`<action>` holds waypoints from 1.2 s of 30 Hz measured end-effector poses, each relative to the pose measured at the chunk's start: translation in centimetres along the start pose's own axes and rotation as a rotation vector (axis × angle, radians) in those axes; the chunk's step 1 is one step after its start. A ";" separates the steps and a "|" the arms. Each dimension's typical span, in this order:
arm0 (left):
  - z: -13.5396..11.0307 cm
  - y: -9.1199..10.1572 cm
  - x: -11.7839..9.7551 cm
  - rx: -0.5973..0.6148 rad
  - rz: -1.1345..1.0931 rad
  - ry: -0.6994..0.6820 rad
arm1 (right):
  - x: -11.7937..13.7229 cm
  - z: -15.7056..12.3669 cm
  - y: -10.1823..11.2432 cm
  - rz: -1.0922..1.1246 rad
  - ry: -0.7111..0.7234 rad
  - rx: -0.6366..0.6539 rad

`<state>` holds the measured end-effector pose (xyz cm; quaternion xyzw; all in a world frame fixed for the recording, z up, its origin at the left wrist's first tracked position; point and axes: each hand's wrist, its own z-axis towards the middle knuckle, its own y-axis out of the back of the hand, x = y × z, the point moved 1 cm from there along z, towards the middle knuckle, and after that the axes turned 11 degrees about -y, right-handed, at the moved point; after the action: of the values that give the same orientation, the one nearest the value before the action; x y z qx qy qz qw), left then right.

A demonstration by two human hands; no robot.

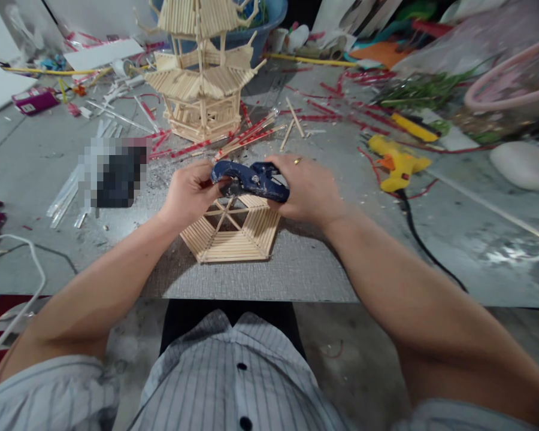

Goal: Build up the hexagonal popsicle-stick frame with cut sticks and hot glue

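Note:
My right hand (308, 188) is closed round the handles of a dark blue cutter (251, 179), held just above a hexagonal roof piece of wooden sticks (231, 230) lying on the grey mat. My left hand (191, 191) is pinched at the cutter's jaw end, fingers curled on something I cannot make out, perhaps a thin stick. Both hands hover over the far half of the hexagon. A tall pagoda model of wooden sticks (202, 72) stands behind, farther up the table.
A yellow glue gun (397, 164) lies to the right with its black cord (424, 245) running toward the table's front edge. Loose sticks and red strips (251, 131) litter the middle. A blurred dark object (117, 173) lies left. A white cable (22, 281) loops at the near left.

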<state>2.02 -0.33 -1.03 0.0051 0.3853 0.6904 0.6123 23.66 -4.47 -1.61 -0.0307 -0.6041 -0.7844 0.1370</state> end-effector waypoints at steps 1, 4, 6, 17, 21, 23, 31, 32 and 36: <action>0.0 0.0 0.0 0.003 0.001 0.004 | 0.0 0.0 0.0 0.000 0.001 -0.003; 0.0 0.0 0.0 0.007 0.013 0.007 | 0.0 0.0 0.0 -0.001 -0.007 -0.007; 0.0 0.1 0.0 0.008 0.025 0.004 | 0.0 0.0 0.0 -0.005 -0.011 0.000; -0.1 0.1 0.3 0.003 0.058 0.016 | 0.3 -0.1 0.1 -0.057 -0.032 0.003; -0.1 0.0 0.5 0.005 0.067 0.014 | 0.3 -0.1 -0.1 -0.053 -0.041 -0.005; -0.1 0.0 0.4 0.008 0.062 0.019 | 0.3 -0.1 -0.1 -0.039 -0.041 0.005; 0.0 0.3 -0.2 0.022 0.058 0.025 | 0.5 -0.1 0.0 -0.013 -0.038 0.037; 0.0 0.3 -0.2 0.027 0.058 0.024 | 0.5 -0.1 0.0 -0.009 -0.039 0.039; 0.0 0.4 -0.2 0.036 0.053 0.023 | 0.5 -0.1 0.0 -0.007 -0.044 0.044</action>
<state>1.79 -0.50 -0.70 0.0186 0.4044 0.6991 0.5894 23.20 -4.63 -1.54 -0.0428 -0.6240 -0.7707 0.1218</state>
